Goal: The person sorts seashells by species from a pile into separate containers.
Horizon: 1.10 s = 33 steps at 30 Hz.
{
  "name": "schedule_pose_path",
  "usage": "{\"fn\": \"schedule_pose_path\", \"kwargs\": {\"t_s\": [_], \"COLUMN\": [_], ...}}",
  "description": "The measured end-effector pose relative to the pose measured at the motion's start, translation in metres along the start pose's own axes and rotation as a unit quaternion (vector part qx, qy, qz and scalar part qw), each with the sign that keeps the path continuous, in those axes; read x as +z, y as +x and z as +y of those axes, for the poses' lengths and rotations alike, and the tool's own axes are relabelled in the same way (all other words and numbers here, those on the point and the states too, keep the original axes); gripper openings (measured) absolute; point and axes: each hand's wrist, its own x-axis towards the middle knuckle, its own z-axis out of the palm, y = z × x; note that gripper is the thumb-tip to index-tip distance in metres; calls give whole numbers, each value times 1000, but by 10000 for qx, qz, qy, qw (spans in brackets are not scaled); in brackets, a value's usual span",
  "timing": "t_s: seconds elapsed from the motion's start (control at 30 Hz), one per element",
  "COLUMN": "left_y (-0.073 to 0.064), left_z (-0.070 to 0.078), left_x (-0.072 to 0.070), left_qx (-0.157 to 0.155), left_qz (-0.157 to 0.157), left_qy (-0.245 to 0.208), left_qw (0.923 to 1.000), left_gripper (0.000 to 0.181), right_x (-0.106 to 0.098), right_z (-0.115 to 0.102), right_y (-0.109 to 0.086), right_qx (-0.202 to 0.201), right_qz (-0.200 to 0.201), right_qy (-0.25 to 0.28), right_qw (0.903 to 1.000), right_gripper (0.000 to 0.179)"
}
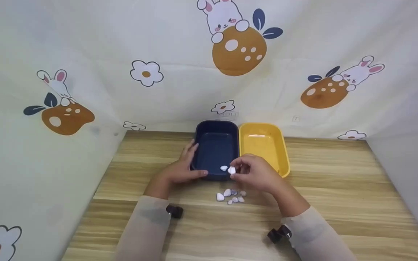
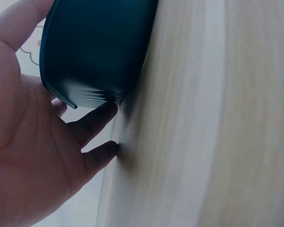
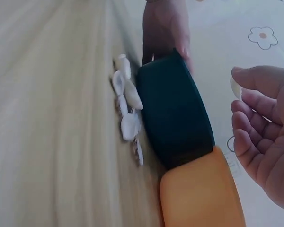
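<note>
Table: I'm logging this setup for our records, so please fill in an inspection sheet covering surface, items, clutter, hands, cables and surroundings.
Surface: wood-grain table.
Job's things: blue tray and yellow tray side by side; loose stones on the table before the blue tray; another stone shows against that tray's near end, whether lying inside I cannot tell.
Clutter: nothing seen.
Hands: left hand touches the blue tray's near left corner; right hand pinches a white stone.
Cables: nothing seen.
Surroundings: pale printed sheet behind the table.
</note>
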Motion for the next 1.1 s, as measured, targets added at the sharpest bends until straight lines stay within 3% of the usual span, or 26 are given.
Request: {"fn": "schedule_pose_path", "kwargs": {"t_s": [0.17,0.43,1.1], "left_y": [0,0,1], "left_z": [0,-1,-2], "left_x": [0,0,1], "left_qx": [-58,46,25], "left_qz": [-40,-46,1], "left_qy": [39,35,2], "left_qw": [10000,10000,10000], "left_gripper": [123,122,123], "right_x": [6,14,20], "right_z": [-7,-13,-10], "right_y": [19,38,44], "right_qx": [310,371,536], "right_qz": [179,351,507], "right_qy": [81,143,189], "right_qw": [9993,9986,9971], "right_gripper": [29,30,31]}}
